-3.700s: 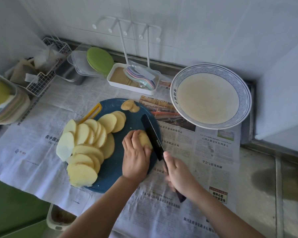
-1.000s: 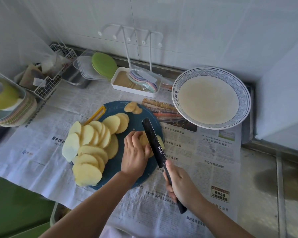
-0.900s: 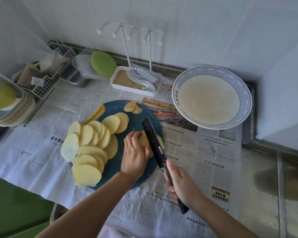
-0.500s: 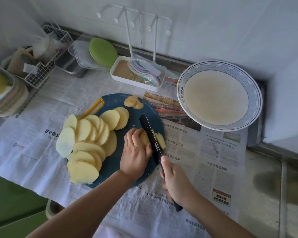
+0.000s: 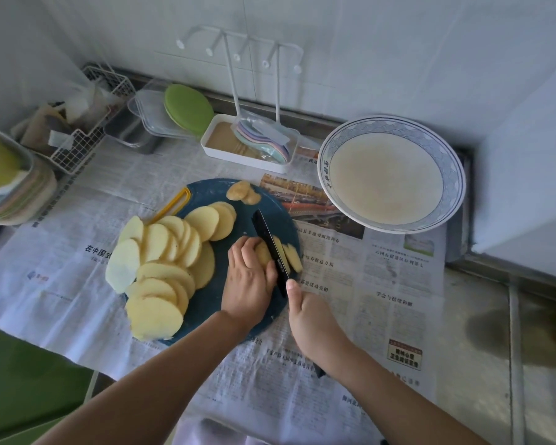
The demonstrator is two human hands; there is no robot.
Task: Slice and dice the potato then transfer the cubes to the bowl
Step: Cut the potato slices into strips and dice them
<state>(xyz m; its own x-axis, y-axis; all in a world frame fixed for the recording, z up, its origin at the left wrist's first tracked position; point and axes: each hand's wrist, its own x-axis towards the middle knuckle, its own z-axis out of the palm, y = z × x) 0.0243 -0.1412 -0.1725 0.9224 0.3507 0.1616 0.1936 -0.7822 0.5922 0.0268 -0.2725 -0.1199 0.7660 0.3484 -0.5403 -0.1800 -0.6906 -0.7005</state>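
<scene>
Gripping a black knife (image 5: 272, 252), the right hand (image 5: 308, 319) cuts down through a potato piece (image 5: 263, 252) that the left hand (image 5: 247, 281) pins with curled fingers on a blue board (image 5: 212, 293). Cut strips (image 5: 291, 257) lie beside the blade; the bowl (image 5: 390, 173) sits beyond.

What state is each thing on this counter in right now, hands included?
left hand, holding the potato piece down on the cutting board
right hand, gripping the knife
knife, blade down against the potato piece
strips, cut, lying right of the blade
potato slices, whole rounds piled on the board's left
bowl, upright, no potato in it
</scene>
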